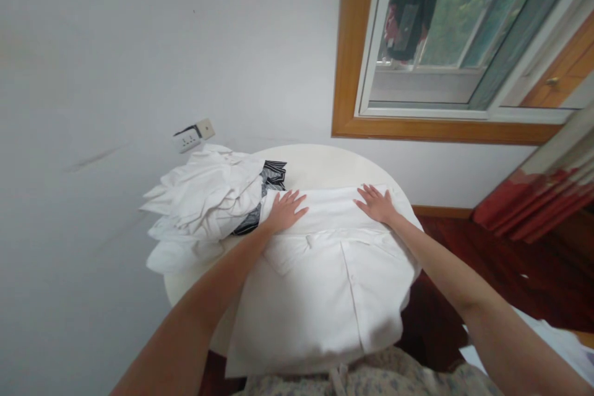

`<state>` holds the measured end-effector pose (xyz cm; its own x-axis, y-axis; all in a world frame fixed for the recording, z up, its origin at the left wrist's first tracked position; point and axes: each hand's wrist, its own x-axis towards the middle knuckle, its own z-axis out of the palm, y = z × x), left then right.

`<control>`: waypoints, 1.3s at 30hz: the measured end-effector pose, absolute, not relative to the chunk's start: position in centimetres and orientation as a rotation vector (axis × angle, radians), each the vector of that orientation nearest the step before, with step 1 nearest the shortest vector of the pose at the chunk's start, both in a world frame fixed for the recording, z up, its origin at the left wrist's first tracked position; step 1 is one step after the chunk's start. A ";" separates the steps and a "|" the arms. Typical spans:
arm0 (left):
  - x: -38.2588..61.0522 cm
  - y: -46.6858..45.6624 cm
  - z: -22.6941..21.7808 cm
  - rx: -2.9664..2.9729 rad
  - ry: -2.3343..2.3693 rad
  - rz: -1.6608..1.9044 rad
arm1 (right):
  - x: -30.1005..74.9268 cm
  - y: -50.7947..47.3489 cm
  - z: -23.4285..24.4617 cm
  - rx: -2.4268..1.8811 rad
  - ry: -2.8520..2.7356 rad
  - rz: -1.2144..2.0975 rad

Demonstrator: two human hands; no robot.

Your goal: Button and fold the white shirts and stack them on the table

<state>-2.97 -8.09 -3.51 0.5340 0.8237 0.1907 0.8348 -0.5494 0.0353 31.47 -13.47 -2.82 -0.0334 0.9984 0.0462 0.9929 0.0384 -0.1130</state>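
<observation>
Roughly near-to-far, placket (351,291) runs along white garment (306,291).

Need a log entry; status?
Left hand, right hand: flat on white garment. Garment spread over table, overhanging near edge. Cloth pile at garment's left.

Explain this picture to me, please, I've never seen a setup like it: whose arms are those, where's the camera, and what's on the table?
There's no machine here. A camera worn on a person's head looks forward and down at their own bare arms. The left hand and right hand lie flat on a white cloth garment, pressing or resting; neither grips it. The garment is spread across a rounded, cream-white table and reaches toward the wearer. To the left sits a crumpled heap of white cloth, with a black-and-white striped cloth partly covered beside it.
</observation>
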 end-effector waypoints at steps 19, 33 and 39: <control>-3.1 -0.6 -3.3 -2.647 -1.522 -0.287 | 31.1 -4.9 -3.6 -2.341 -1.760 -0.046; -3.6 -0.2 -3.7 -2.560 -1.539 -0.381 | 30.3 -2.8 -3.9 -2.295 -1.472 -0.117; -3.3 -1.0 -3.1 -2.512 -1.500 -0.402 | 28.3 -4.4 -3.0 -1.966 -2.042 -0.218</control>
<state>-3.33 -1.00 -3.06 0.4520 0.8309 0.3246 0.8819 -0.4710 -0.0222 28.27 -4.41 -2.98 -0.0206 0.9489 0.3150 0.9939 0.0535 -0.0960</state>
